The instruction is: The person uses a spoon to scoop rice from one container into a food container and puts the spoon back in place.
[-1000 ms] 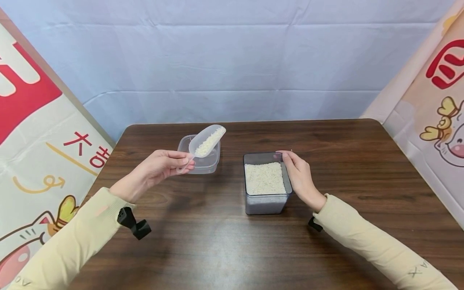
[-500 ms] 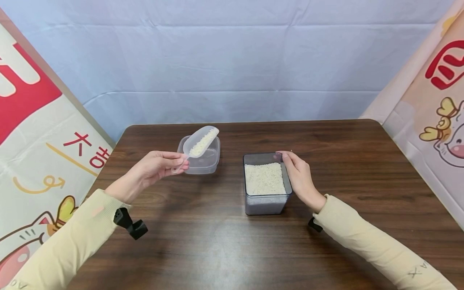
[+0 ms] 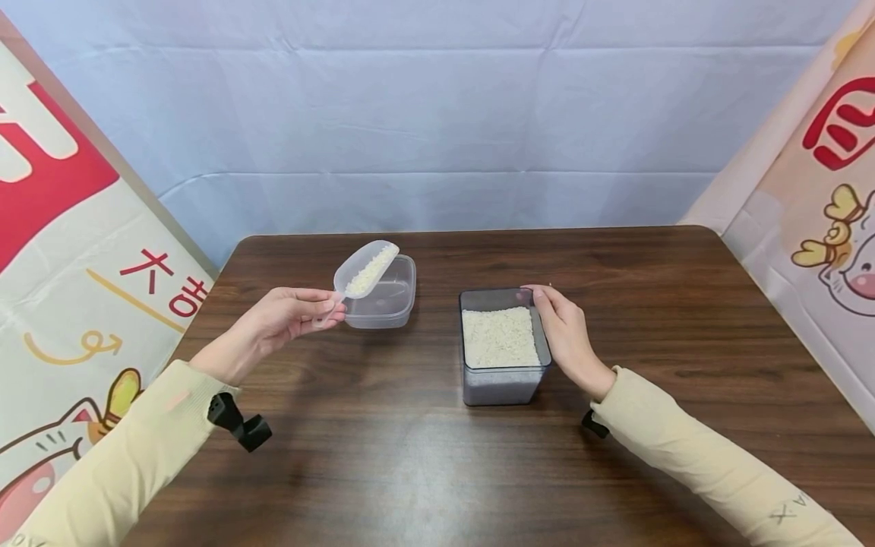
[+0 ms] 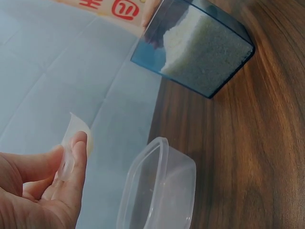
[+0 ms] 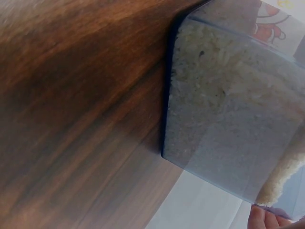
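Note:
My left hand pinches the handle of a translucent plastic scoop between thumb and fingers. White rice lies in the scoop, which is raised above the left part of a clear plastic food container. In the left wrist view that container stands below and apart from the hand. My right hand grips the far right rim of a tall dark-tinted bin, thumb on the near side. Rice fills most of the bin; its grains show through the wall in the right wrist view.
Both containers stand on a dark wood-grain table. A pale cloth backdrop hangs behind the far edge. Printed banners stand at the left and right sides. A black wrist mount hangs by the left sleeve.
My left hand has drifted left with the loaded scoop, uncovering more of the clear container. The right hand and the rice bin have stayed put.

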The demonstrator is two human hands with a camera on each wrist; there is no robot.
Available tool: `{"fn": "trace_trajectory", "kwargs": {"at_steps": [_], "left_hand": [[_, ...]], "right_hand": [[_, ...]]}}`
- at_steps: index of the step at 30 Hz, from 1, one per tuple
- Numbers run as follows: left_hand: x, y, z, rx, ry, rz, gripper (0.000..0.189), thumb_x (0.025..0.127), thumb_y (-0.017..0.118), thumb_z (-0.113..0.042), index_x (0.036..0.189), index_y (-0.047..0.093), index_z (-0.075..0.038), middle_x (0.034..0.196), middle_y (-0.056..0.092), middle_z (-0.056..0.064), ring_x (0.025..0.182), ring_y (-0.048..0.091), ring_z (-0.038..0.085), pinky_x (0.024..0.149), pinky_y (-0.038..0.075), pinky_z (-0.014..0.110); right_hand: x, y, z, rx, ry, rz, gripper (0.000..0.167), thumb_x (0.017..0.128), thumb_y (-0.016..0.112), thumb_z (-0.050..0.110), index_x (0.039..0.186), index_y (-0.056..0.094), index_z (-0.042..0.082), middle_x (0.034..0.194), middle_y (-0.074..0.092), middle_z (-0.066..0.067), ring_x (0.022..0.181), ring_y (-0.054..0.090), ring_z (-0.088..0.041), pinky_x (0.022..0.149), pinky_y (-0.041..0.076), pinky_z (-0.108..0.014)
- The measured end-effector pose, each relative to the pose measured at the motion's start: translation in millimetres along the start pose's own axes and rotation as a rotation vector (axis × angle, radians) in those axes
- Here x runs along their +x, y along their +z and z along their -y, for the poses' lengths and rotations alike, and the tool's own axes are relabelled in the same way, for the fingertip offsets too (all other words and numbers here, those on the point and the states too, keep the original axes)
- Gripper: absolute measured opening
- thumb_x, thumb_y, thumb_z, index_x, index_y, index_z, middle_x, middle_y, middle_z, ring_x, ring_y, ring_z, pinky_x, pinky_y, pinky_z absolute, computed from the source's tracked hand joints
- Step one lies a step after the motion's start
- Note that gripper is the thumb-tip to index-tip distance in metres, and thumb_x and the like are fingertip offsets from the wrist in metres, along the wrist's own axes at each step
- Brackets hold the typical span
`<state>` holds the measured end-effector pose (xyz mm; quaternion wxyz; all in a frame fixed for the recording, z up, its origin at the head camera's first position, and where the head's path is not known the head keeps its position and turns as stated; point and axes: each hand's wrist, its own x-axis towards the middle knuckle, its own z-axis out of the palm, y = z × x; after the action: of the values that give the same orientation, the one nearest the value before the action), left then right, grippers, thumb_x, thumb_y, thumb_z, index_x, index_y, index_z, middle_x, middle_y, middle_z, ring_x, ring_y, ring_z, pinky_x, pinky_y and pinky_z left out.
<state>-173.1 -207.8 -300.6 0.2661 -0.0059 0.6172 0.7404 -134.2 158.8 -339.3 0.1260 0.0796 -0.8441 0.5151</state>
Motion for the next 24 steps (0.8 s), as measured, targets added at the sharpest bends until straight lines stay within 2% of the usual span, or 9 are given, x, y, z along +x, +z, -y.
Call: {"fn": "trace_trajectory", "kwargs": {"at_steps": [4,8,12,19,24], "left_hand": [[-0.4,-1.9,0.5,-0.019,-0.002,-0.002,0.016,0.09,0.046,0.01,0.1,0.057,0.004,0.083,0.068,0.013,0.078,0.066,0.017,0.074,0.055,0.023],[-0.2,-3.8,2.0,-0.041,-0.009,-0.011,0.021,0.09,0.046,0.01,0.091,0.063,-0.002,0.083,0.068,0.013,0.077,0.067,0.018,0.074,0.055,0.024],[0.0,-5.6,3.2,-0.046,-0.011,-0.015,0.02,0.09,0.046,0.01,0.092,0.063,-0.001,0.082,0.068,0.013,0.077,0.067,0.018,0.074,0.056,0.024],[-0.2,-8.8,4.9,-0.051,-0.002,-0.001,0.023,0.09,0.046,0.01,0.089,0.065,-0.003,0.081,0.068,0.013,0.077,0.067,0.018,0.072,0.056,0.022],[-0.1,-10.4,5.5,-0.045,-0.001,-0.001,0.024,0.09,0.045,0.01,0.088,0.065,-0.003,0.081,0.068,0.012,0.077,0.067,0.018,0.071,0.056,0.022]], "right_hand": [[0.1,0,2,0.004,0.009,-0.006,0.033,0.099,0.035,0.012,0.112,0.057,-0.009,0.105,0.062,-0.024,0.102,0.056,-0.033,0.088,0.042,-0.026],[1.1,1,1,0.003,0.015,-0.016,0.031,0.099,0.036,0.01,0.11,0.057,-0.011,0.104,0.062,-0.025,0.101,0.056,-0.034,0.086,0.042,-0.024],[1.8,1,-1,-0.002,0.012,-0.018,0.031,0.099,0.036,0.009,0.111,0.057,-0.011,0.104,0.062,-0.025,0.1,0.056,-0.034,0.086,0.042,-0.024],[9.9,6,-39,-0.012,0.004,-0.013,0.038,0.1,0.035,0.024,0.113,0.06,0.0,0.105,0.064,-0.015,0.101,0.057,-0.024,0.088,0.043,-0.028],[9.0,6,-39,-0.015,-0.008,-0.013,0.04,0.1,0.034,0.029,0.113,0.06,0.001,0.105,0.065,-0.013,0.1,0.057,-0.022,0.089,0.044,-0.028]]}}
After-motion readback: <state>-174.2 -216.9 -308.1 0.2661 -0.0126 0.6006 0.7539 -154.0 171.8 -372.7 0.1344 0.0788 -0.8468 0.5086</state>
